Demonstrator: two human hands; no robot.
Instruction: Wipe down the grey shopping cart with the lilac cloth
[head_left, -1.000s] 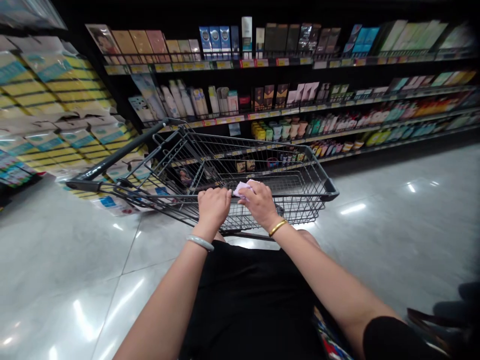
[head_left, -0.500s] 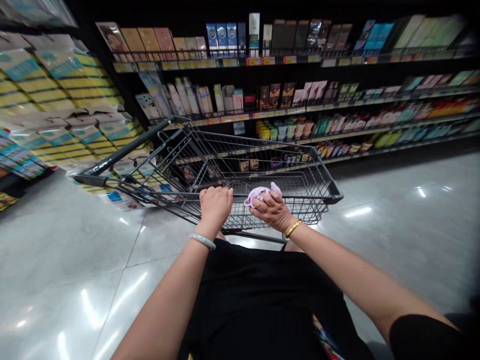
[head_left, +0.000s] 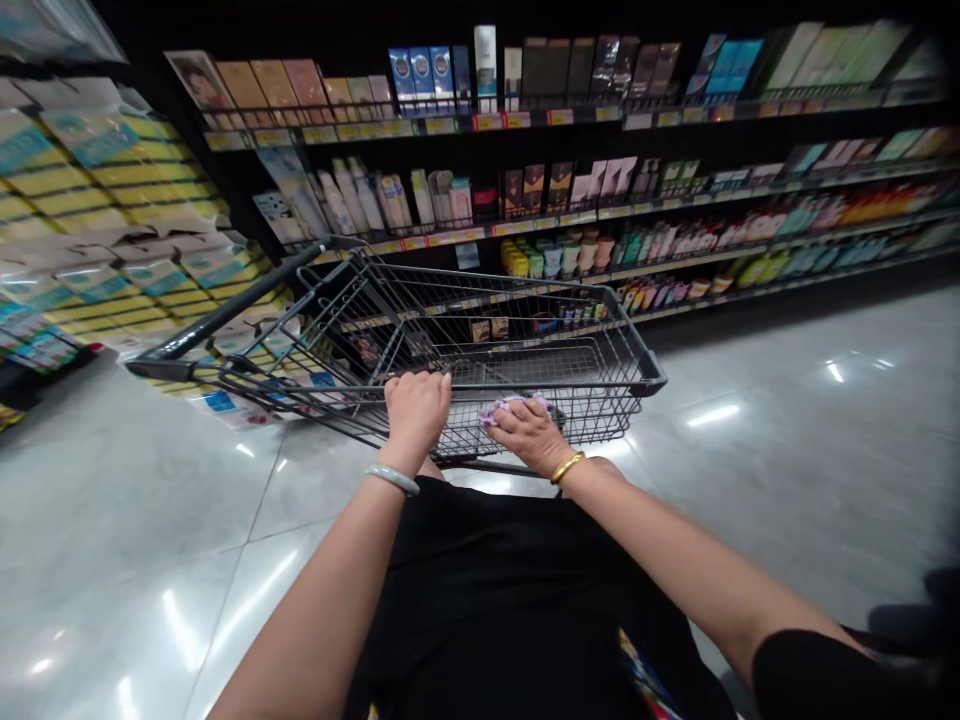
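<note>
- Gripping the near rim of a wire shopping cart (head_left: 630, 345), the left hand (head_left: 415, 405) has its fingers curled over the top bar, closed tight around it.
- Just beside it, the right hand (head_left: 531, 435) lies flatter on the same rim, fingers spread over a small lilac cloth (head_left: 504, 406) and pressing it down on the bar; how far those fingers wrap under the bar cannot be told.
- A pale bangle (head_left: 391, 479) sits on the left wrist and a gold bracelet (head_left: 566, 467) on the right.
- The cart's basket shows bare wire mesh, and it stands at a slant, its far end near the foot of the dark shelves (head_left: 525, 120).
- Those shelves run across the whole back of the view in 4 visible tiers, packed with boxes, bottles and tubes, yellow price tags along each edge.
- On the left, stacked yellow-and-white packs (head_left: 112, 170) rise close to the cart's left side, their lowest ones just beside its frame.
- Glossy grey floor tiles (head_left: 787, 450) spread wide to the right of the cart, giving open room along the shelf front; another stretch of floor lies open at lower left.
- The person's black top (head_left: 495, 600) fills the bottom middle.
</note>
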